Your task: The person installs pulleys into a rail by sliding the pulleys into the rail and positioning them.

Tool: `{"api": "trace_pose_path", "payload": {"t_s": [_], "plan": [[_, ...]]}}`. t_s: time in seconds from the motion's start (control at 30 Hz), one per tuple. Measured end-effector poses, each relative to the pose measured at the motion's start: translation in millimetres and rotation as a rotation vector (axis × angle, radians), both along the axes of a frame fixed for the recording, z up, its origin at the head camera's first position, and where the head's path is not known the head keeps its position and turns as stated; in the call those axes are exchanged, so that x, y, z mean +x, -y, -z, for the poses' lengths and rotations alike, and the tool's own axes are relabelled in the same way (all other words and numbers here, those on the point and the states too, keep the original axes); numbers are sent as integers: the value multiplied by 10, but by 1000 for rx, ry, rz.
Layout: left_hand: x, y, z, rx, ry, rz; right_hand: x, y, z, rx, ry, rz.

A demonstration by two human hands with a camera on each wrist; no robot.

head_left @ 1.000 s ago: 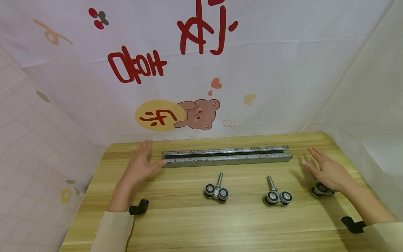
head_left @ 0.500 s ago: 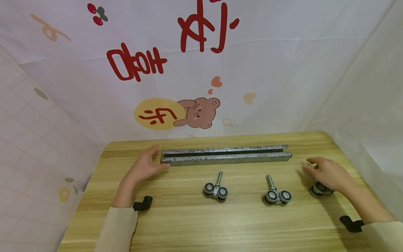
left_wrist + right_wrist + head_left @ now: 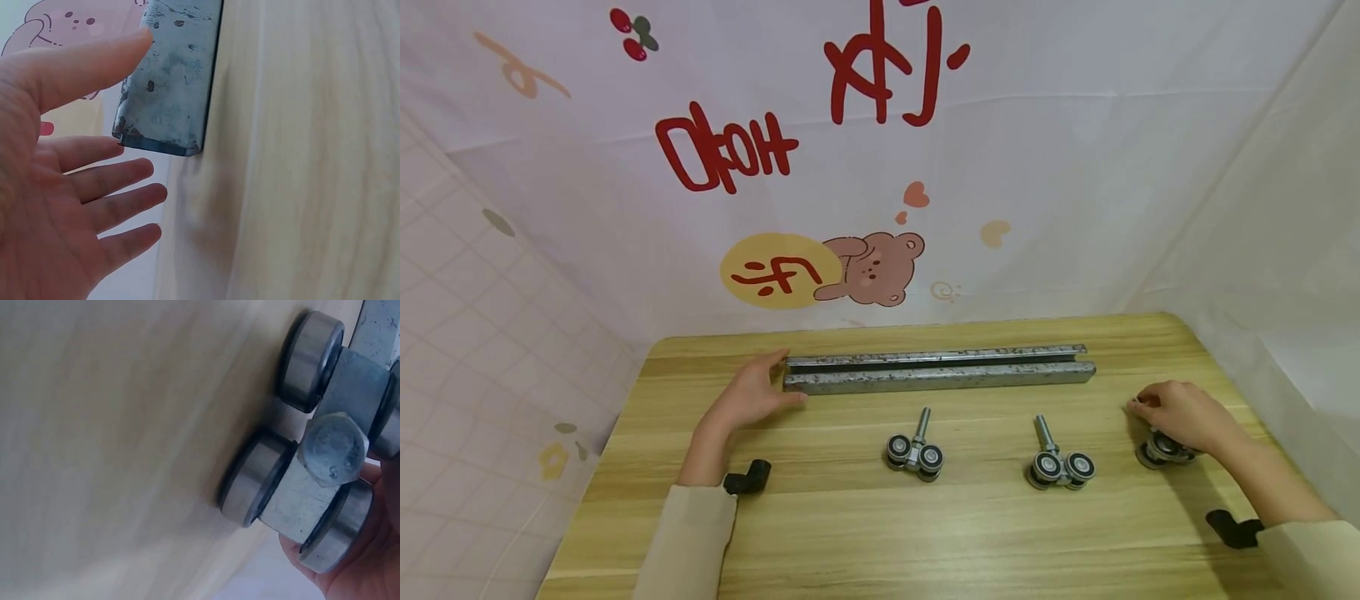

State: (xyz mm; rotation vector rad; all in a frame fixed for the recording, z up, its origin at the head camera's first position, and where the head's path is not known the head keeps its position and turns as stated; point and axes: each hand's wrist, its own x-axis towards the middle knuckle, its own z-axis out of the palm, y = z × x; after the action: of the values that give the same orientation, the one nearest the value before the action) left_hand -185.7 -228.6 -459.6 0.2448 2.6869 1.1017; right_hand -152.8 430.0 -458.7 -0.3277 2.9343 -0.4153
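A scuffed steel channel rail (image 3: 940, 381) lies across the back of the wooden table, its slot facing up. At its left end is my left hand (image 3: 748, 402), fingers spread and thumb stretched out. In the left wrist view the thumb overlaps the rail (image 3: 175, 75), while the other fingers extend beside its end. My right hand (image 3: 1183, 411) curls over a four-wheeled roller trolley (image 3: 1161, 450) on the right and grips it around its bolt, which the hand mostly hides. The right wrist view shows this trolley (image 3: 300, 500) from its bolt-head side, wheels close over the wood.
Two more roller trolleys stand in front of the rail, a left one (image 3: 914, 457) and a middle one (image 3: 1060, 471), bolts pointing backward. Black bent pieces sit at the left wrist (image 3: 748, 477) and right wrist (image 3: 1234, 529). A printed white cloth (image 3: 1045, 167) hangs behind the table.
My left hand has moved right and slightly toward me, up to the rail's end. The right hand's fingers have gone from straight to curled at the trolley's bolt.
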Motion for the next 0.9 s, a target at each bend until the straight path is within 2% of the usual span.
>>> {"api": "trace_pose_path", "payload": {"t_s": [0.33, 0.53, 0.9], "plan": [[-57, -28, -12, 7, 0, 18, -16, -13, -16, -6, -8, -1], [-52, -28, -3, 15, 13, -1, -17, -2, -25, -30, -22, 4], [-81, -40, 10, -2, 2, 6, 66, -17, -72, -77, -59, 25]]}}
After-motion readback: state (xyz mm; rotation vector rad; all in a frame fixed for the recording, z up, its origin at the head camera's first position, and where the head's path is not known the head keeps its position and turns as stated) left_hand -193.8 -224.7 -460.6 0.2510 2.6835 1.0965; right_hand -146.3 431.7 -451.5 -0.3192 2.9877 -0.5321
